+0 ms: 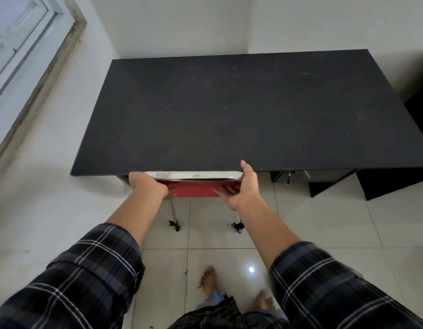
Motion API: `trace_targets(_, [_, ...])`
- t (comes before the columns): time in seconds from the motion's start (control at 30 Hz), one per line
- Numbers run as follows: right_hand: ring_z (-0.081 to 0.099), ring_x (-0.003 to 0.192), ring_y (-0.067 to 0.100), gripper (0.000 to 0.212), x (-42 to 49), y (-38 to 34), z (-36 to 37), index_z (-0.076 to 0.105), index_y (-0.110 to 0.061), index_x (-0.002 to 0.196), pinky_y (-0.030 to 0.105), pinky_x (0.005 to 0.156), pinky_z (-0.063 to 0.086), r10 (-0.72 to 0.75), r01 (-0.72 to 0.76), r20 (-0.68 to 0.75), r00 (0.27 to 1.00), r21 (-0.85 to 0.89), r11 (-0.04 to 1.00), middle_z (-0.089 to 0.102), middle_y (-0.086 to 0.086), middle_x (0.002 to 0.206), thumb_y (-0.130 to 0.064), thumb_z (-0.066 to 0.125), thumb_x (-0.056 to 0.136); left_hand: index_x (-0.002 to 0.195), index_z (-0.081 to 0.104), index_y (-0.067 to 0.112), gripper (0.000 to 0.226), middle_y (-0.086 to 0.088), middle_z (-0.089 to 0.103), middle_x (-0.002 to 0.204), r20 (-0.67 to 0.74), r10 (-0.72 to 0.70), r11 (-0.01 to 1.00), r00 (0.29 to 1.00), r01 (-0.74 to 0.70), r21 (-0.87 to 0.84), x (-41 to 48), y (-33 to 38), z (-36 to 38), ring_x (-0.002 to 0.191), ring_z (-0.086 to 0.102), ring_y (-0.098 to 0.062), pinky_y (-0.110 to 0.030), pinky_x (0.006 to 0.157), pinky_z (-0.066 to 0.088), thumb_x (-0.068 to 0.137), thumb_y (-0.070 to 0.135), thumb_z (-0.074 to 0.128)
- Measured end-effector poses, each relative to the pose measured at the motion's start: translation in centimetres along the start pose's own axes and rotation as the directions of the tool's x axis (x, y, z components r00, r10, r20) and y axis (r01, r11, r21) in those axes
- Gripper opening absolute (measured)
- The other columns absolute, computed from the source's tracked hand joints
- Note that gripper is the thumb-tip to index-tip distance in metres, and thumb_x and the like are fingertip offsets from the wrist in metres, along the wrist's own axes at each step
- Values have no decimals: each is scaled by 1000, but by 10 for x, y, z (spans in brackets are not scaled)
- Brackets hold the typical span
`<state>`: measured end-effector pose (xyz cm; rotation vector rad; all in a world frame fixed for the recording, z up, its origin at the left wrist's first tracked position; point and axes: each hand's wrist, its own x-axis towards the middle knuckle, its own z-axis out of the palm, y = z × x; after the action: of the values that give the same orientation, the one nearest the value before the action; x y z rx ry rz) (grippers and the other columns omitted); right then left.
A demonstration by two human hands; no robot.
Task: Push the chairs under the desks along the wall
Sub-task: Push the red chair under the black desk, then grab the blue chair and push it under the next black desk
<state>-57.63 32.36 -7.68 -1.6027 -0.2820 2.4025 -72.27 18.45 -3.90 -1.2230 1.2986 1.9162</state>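
A chair with a red backrest and a chrome top rail sits mostly under the black desk, which stands against the white wall. Only the backrest and its two rear legs with black feet show. My left hand is wrapped around the left end of the rail. My right hand holds the right end, thumb up against the desk's front edge, fingers on the red back. The seat is hidden under the desk.
A window fills the wall at the left. A drawer unit with a lock hangs under the desk's right part. Another dark piece of furniture stands at the right edge. White floor tiles and my bare feet lie below.
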Motion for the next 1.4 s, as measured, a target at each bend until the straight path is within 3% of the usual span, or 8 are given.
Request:
trace_targets(0.13, [70,97,33,63,-9,-17,-32,59,-6,114,55,86,59,25,-13,90,996,-124,992,69,19,108,-53,79,78,145,36,26,56,-2,43,143,-127,159,980,979,-140,145,-28,-43,11,122,47,-31,-30,94,36,96,51,36])
trace_targets(0.27, [72,68,22,45,-29,-50,-90,58,-7,108,41,54,61,-76,89,54,996,-292,952,68,10,85,-44,75,87,143,42,31,62,6,42,145,-80,199,977,977,-191,97,-53,-98,24,122,49,-23,-40,105,40,92,64,28])
trace_targets(0.43, [48,130,27,80,-58,-104,-223,37,-13,149,47,107,45,-315,243,-22,949,-589,771,45,5,145,-55,68,88,142,43,13,61,-7,49,143,143,250,847,958,-288,447,-106,-223,46,127,48,-29,-39,108,38,98,52,30])
trace_targets(0.6, [40,141,33,88,-105,-156,-382,29,-10,155,41,111,36,-545,247,-51,837,-853,460,40,12,157,-56,65,89,131,53,5,53,-15,52,138,625,109,232,773,-631,740,-188,-394,53,124,49,-34,-41,103,38,96,43,42])
trace_targets(0.7, [43,139,35,91,-140,-182,-476,28,-10,155,43,110,40,-628,131,-144,765,-919,371,41,15,155,-60,63,87,132,54,11,54,-12,52,139,826,-145,-285,545,-822,492,-241,-493,55,125,47,-33,-37,103,36,98,48,36])
trace_targets(0.83, [43,138,33,85,-183,-200,-585,35,-15,150,53,112,37,-681,-14,-289,673,-926,378,44,13,151,-65,60,86,146,38,23,62,-6,41,150,830,-417,-541,371,-835,102,-298,-606,48,136,38,-30,-45,113,27,94,58,37])
trace_targets(1.0, [30,144,31,81,-227,-213,-707,38,-16,147,59,115,28,-667,-149,-480,570,-859,490,42,12,152,-67,56,87,150,30,24,71,-5,32,156,737,-638,-592,221,-754,-286,-358,-733,37,141,29,-30,-55,116,13,91,63,36])
trace_targets(1.4, [10,154,33,88,-282,-301,-908,23,-14,156,63,120,14,-542,-217,-748,382,-643,734,21,16,166,-67,50,91,151,25,25,79,-6,28,157,482,-864,-449,148,-658,-604,-441,-985,84,142,28,-29,-57,115,13,87,69,36])
